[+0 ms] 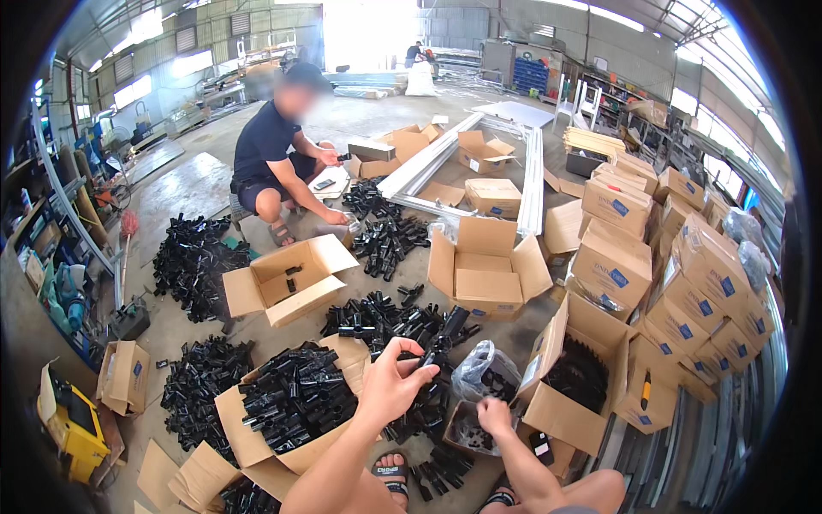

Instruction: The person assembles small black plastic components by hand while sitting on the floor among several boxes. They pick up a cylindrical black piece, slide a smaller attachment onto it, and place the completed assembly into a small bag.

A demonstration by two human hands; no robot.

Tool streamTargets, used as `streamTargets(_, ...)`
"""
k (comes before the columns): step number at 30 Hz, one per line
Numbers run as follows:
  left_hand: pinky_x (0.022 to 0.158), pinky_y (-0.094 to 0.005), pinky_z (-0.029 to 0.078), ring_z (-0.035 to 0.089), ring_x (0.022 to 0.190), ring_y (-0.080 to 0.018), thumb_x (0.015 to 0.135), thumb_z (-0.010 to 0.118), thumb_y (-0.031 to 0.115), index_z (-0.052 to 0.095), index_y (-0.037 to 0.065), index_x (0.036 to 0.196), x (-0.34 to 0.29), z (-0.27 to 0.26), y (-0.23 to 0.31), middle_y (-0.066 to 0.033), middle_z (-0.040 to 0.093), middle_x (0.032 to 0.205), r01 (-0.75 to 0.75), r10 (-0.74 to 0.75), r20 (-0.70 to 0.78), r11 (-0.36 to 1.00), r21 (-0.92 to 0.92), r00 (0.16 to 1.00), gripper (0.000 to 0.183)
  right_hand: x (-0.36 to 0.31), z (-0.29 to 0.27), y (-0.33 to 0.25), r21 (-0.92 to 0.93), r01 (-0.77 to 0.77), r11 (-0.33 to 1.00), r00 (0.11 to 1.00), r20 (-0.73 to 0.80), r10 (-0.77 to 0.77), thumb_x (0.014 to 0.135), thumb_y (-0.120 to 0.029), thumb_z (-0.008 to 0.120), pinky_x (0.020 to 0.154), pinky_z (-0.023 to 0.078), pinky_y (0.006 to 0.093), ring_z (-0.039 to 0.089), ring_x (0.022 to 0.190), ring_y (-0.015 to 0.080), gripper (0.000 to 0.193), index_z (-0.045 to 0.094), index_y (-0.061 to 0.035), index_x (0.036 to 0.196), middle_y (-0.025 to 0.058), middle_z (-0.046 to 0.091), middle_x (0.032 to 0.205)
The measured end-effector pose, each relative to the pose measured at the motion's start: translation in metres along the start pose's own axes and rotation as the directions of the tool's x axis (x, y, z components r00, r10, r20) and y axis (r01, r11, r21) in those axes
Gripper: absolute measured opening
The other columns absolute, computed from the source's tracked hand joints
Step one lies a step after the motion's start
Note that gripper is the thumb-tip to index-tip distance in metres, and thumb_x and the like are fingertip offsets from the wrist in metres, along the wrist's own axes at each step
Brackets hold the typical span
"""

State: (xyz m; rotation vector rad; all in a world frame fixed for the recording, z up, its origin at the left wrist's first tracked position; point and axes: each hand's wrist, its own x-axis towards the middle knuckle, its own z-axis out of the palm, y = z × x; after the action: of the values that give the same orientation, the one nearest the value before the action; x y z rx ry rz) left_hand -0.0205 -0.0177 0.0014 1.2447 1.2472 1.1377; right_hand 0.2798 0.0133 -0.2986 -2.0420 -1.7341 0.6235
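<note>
My left hand [392, 385] is raised over a heap of black tube fittings, its thumb and fingers pinching one black tube fitting [447, 332] that points up and away. My right hand [494, 416] is closed at a small carton [469, 444] lined with a clear plastic bag [485, 368]. Small dark pieces lie in that carton; what the right fingers hold, if anything, is hidden. Left of my left forearm, an open carton [229, 409] is filled with black fittings [300, 394]. On my right stands another open carton [561, 420] with dark parts inside.
A co-worker [274, 154] squats across from me, handling black parts beside an open carton [295, 308] with a few pieces in it. Stacked closed cartons [612, 257] rise on the right. White metal frames [531, 184] lie beyond. A phone [541, 447] rests near my right forearm.
</note>
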Motion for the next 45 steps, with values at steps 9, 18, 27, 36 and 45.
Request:
streamTargets(9,0.096,-0.0406,0.062,0.072,0.112,-0.0293,0.103,0.066,0.009,0.055,0.014,0.118,-0.018,0.038,-0.012,-0.0182,0.072,0.122,0.141,-0.105,0.097,0.606,-0.782,0.99,0.02,-0.016,0.095,0.057,-0.3,-0.253,0.92,0.806,0.46,0.371,0.079,-0.016,0.075,0.105,0.054,0.0449,0.067,0.124,0.0371,0.039,0.079,-0.0108,0.117,0.0188,0.072,0.129)
streamTargets(18,0.096,-0.0379,0.063,0.073,0.108,-0.0269,0.104,0.065,0.011,0.052,0.009,0.121,-0.012,0.062,-0.013,-0.0177,0.072,0.119,0.25,-0.165,0.19,0.559,-0.79,0.968,0.022,-0.016,0.1,0.064,-0.34,-0.318,0.885,0.81,0.387,0.44,0.079,-0.014,0.073,0.105,0.054,0.045,0.067,0.123,0.0371,0.039,0.077,-0.0052,0.117,0.0217,0.071,0.128)
streamTargets(27,0.099,-0.0422,0.061,0.071,0.111,-0.0291,0.104,0.063,0.006,0.051,0.01,0.119,0.002,0.056,-0.013,-0.0194,0.07,0.122,0.146,-0.151,0.071,0.567,-0.811,0.986,0.02,-0.015,0.082,0.042,0.708,-0.206,0.676,0.908,-0.119,0.401,0.087,-0.009,0.077,0.063,0.055,0.0334,0.066,0.064,0.0156,0.013,0.072,-0.0014,0.096,0.009,0.071,0.076)
streamTargets(36,0.094,-0.0365,0.064,0.073,0.11,-0.0278,0.103,0.067,0.014,0.05,0.014,0.121,0.012,0.042,-0.017,-0.0196,0.071,0.12,-0.004,-0.056,-0.053,0.647,-0.763,0.997,0.024,-0.053,-0.158,-0.226,0.828,0.377,0.416,0.926,-0.326,-0.189,0.088,0.0,0.08,0.081,0.053,0.0269,0.067,0.088,0.0118,0.018,0.074,0.001,0.105,0.0056,0.075,0.098)
streamTargets(45,0.098,-0.044,0.062,0.073,0.106,-0.0192,0.102,0.068,0.009,0.047,0.011,0.124,0.001,0.047,-0.009,-0.0104,0.075,0.11,-0.127,0.121,-0.057,0.724,-0.678,0.991,0.03,-0.047,-0.192,-0.261,0.539,0.644,0.543,0.762,-0.516,-0.392,0.086,0.005,0.078,0.081,0.054,0.0273,0.07,0.089,0.0154,0.014,0.076,0.0026,0.1,0.0104,0.075,0.097)
